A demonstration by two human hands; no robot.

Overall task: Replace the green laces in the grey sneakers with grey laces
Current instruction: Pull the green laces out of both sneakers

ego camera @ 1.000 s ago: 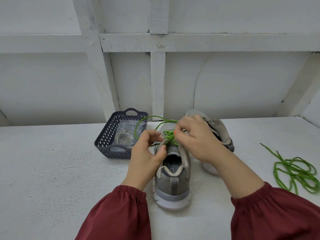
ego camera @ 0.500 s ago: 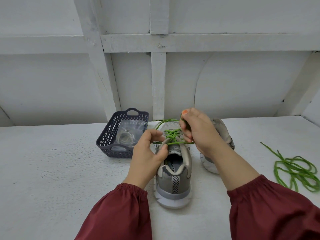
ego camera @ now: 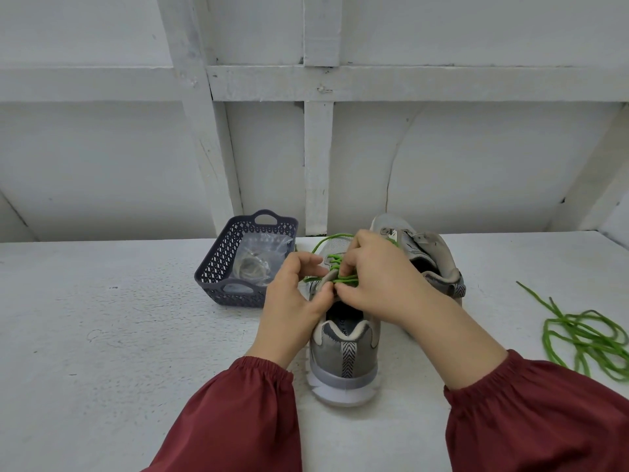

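We see a white, rough-painted table (ego camera: 102,335) filling the lower half of the frame, backed by a white wall with crossed beams (ego camera: 318,80) across the top. Left of centre sits a dark perforated basket (ego camera: 218,270) holding a clear bag of greyish laces (ego camera: 253,264). In the middle stands a grey sneaker (ego camera: 343,356), heel toward us, still threaded with a green lace (ego camera: 335,264). Our left hand (ego camera: 292,301), fingers curled and thumb pressed in, pinches the sneaker's left eyelet edge. Our right hand (ego camera: 377,281), fingers bent close together, nips the green lace at the top crossings, touching the tongue. Behind it, upper right of centre, leans the second sneaker (ego camera: 429,253), which looks unlaced. At the far right edge a loose green lace (ego camera: 585,338) lies coiled on the table. Dark red sleeves (ego camera: 238,420) fill the bottom.
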